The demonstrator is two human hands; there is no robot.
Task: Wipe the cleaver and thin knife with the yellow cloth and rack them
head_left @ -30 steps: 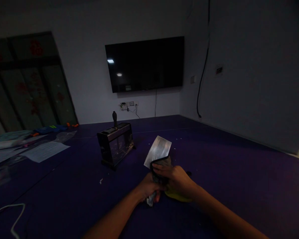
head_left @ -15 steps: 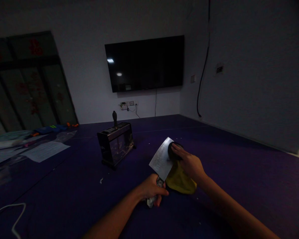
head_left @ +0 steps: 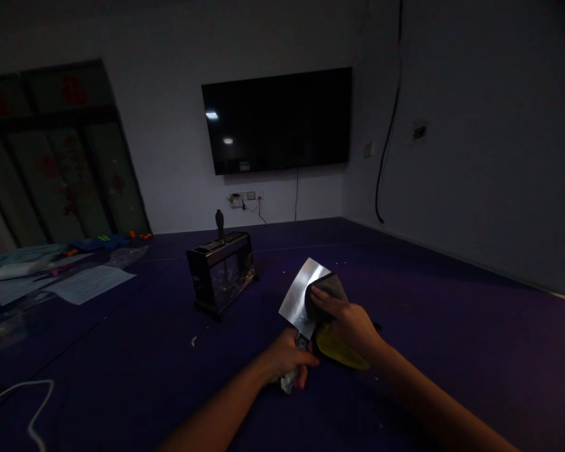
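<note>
My left hand (head_left: 285,358) is wrapped round the handle of a cleaver (head_left: 297,302), whose broad shiny blade tilts up and away from me. Crumpled, pale wrapping shows around the handle below the fingers. With its fingers pressed down, my right hand (head_left: 358,323) holds a black and yellow cloth (head_left: 341,350) against the right part of the blade. The cloth's dark side lies on the metal, and its yellow side hangs beneath the hand. Left of the blade stands a black knife block (head_left: 222,276) with clear sides; a dark handle (head_left: 220,224) sticks up from its top.
Papers (head_left: 91,284), clear plastic bags and folded cloths lie at the left of the purple surface (head_left: 136,364). A white cable (head_left: 40,408) curls at the near left. Small white scraps are scattered about. A television (head_left: 277,122) hangs on the far wall.
My right hand has moved the cloth left across the blade, so its dark part covers more of the metal. The left hand keeps its grip. The view has shifted slightly.
</note>
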